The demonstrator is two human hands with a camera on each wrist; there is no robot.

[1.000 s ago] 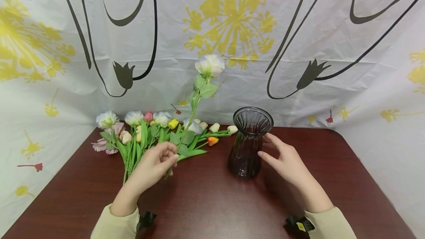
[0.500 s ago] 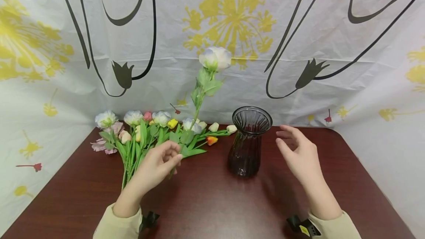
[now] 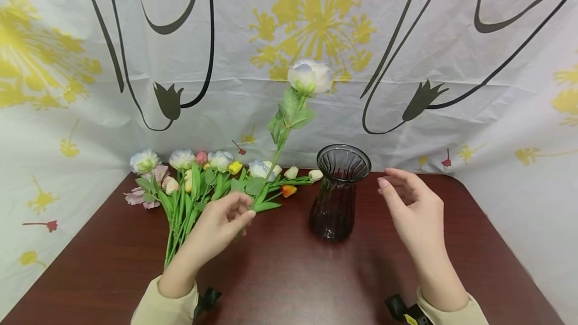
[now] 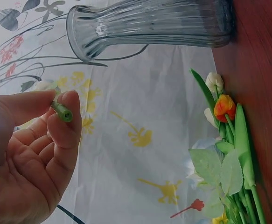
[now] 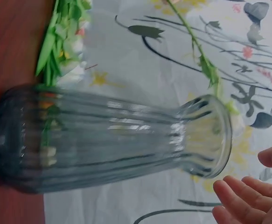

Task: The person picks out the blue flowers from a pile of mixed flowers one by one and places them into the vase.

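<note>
a dark red-brown wooden table (image 3: 289, 275) fills the lower part of the head view, and a white cloth backdrop (image 3: 451, 64) printed with yellow blooms and black curling stems wraps round its back and both sides. a bunch of loose flowers (image 3: 203, 179) lies at the back left of the table, heads toward the backdrop, stems toward the person. a ribbed dark glass vase (image 3: 336, 194) stands upright right of centre, just beside the heads of the nearest tulips, its mouth open.

the left hand (image 3: 217, 229) pinches the lower end of a white flower stem (image 3: 289, 119) between thumb and forefinger; the stem leans up and to the right, its white head above and a little left of the vase mouth, apart from it. the right hand (image 3: 415, 209) hovers right of the vase, fingers loosely bent, holding nothing and, as far as the head view shows, not touching the glass.
</note>
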